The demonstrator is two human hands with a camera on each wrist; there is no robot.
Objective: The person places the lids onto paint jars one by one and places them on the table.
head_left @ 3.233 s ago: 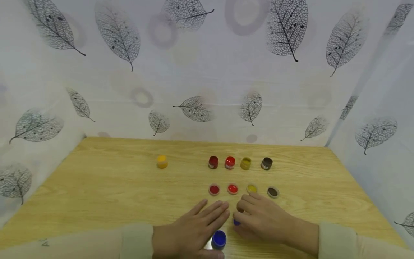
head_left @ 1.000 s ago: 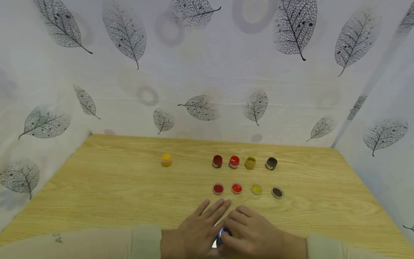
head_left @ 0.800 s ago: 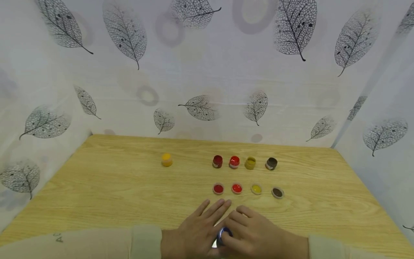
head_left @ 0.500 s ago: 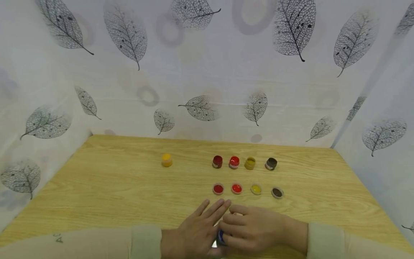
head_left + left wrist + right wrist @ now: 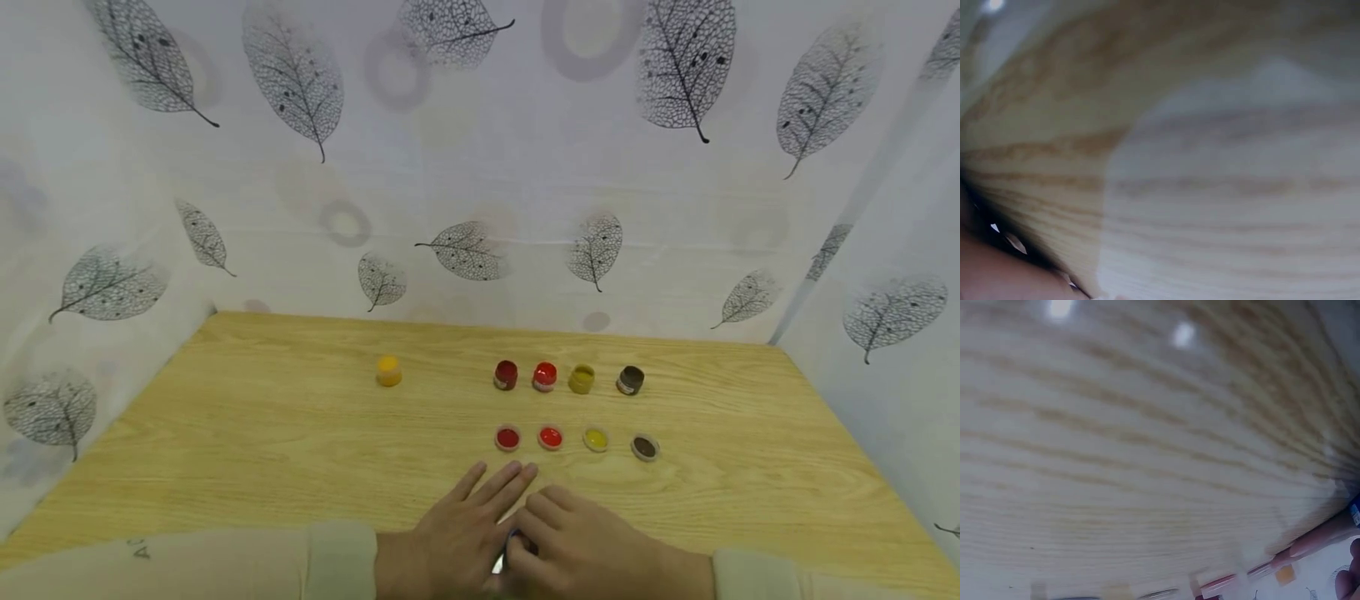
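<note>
In the head view, a small blue paint jar point(image 5: 512, 537) sits between my two hands near the front of the table, mostly hidden. My left hand point(image 5: 461, 533) lies beside it with its fingers stretched out and the jar at the crook of its hidden thumb. The curled fingers and thumb of my right hand point(image 5: 577, 542) grip the jar's top; whether its lid is under them I cannot tell. The right wrist view catches the jar's blue side point(image 5: 1355, 512) at the right edge. Only a blurred bit of the left hand point(image 5: 1010, 272) appears in the left wrist view.
Behind the hands lie four-coloured lids in a row: dark red point(image 5: 507, 437), red point(image 5: 550, 437), yellow point(image 5: 596, 438) and brown point(image 5: 645, 447). Farther back stand matching uncovered jars, dark red point(image 5: 506, 375) to black-brown point(image 5: 631, 380). An orange jar point(image 5: 388, 371) stands to the left.
My right hand has moved left from beside the blue jar, where it held a blue lid, onto the jar's top. Since half a second ago its fingers have shifted around the top; the left hand stays.
</note>
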